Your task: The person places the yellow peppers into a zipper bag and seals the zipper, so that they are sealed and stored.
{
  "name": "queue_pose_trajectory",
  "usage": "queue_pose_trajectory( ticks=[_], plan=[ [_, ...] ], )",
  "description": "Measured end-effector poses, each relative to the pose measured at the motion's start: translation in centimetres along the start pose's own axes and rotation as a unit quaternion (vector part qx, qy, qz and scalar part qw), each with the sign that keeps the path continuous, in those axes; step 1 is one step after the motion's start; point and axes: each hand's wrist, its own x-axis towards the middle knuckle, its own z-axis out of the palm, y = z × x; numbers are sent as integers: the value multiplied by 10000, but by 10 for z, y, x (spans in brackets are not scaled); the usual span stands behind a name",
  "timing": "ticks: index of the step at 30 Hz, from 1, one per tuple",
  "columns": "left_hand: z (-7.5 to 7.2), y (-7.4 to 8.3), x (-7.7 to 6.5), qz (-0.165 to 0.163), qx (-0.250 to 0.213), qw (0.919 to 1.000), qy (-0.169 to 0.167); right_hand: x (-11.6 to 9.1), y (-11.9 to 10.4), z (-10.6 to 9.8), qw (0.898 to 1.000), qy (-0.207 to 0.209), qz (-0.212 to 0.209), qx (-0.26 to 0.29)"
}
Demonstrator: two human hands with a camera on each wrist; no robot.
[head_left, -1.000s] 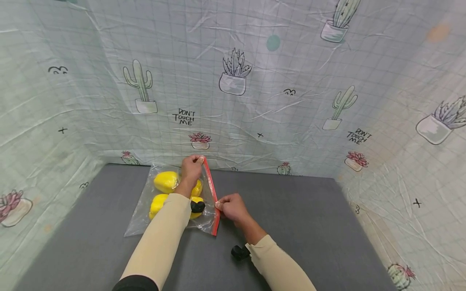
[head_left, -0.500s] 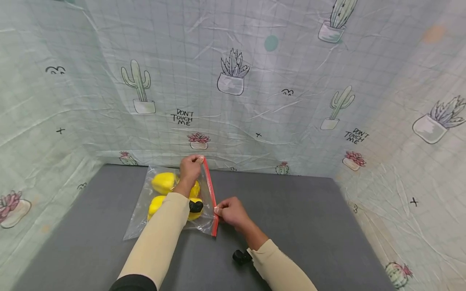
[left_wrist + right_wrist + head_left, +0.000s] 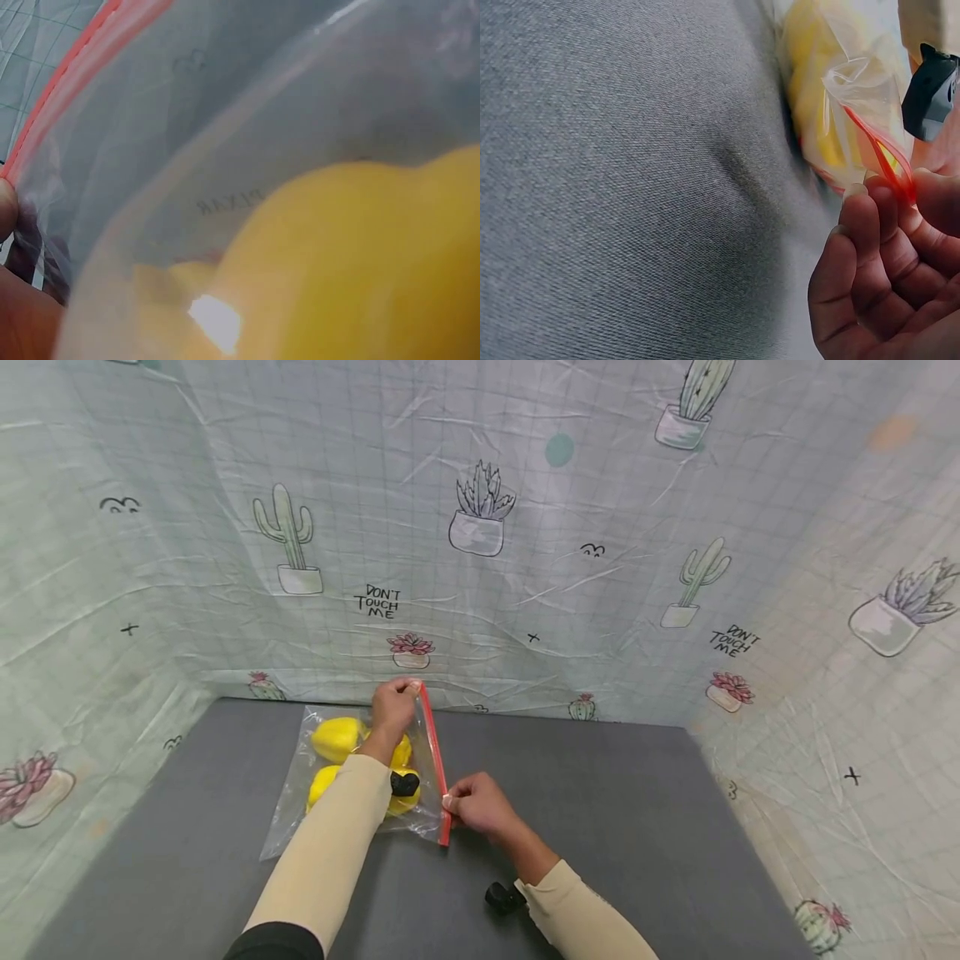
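Note:
A clear zip bag (image 3: 288,814) with a red zip strip (image 3: 432,735) lies on the grey table at the back left. Inside are several glossy yellow bell peppers (image 3: 335,739), lobed in the left wrist view and partly hidden by the left arm. At the strip's far end, my left hand (image 3: 392,706) pinches the corner. My right hand (image 3: 483,802) pinches the strip near its front end, thumb on top. The right wrist view shows the red strip's two edges parted in a small loop just in front of that thumb and fingertips.
Grey cloth covers the table (image 3: 592,810). A wrinkled curtain (image 3: 540,568) with printed cacti rises behind the table and along both sides. Black wrist cameras sit at the left wrist (image 3: 405,785) and the right wrist (image 3: 504,898).
My right hand has slid along the red strip toward the front end, still pinching it. The left hand stays at the far corner, and the bag keeps nearly the same place.

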Motion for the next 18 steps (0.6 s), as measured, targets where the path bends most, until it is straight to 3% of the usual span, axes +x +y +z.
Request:
queue_pose_trajectory(
  ticks=[12, 18],
  plan=[
    [-1, 1, 3, 3, -248, 9997, 11, -9, -2, -1, 9997, -159, 5, -199],
    [-4, -1, 8, -80, -346, 9993, -147, -10, 1, -1, 9993, -346, -128, -104]
  ],
)
